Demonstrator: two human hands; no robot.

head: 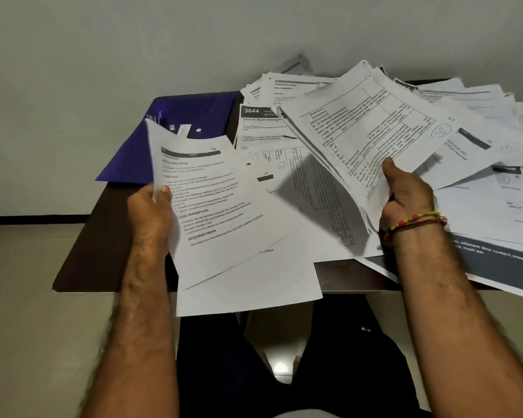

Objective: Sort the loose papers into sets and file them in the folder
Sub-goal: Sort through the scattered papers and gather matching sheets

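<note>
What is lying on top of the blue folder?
Nothing rests on the blue folder. The sheet held by the left hand hides its near corner, and loose papers border its right edge.

Your left hand (pixel 151 206) holds a printed sheet (pixel 212 200) up over the table's (pixel 82 254) near edge, left of the thick sheaf (pixel 362 137) in your right hand (pixel 405 191). Behind the sheet, at the table's far left, lies the folder (pixel 175 122). Loose papers (pixel 480 164) overlap across the table's right half, beneath and behind the sheaf, some overhanging the near edge.
</note>
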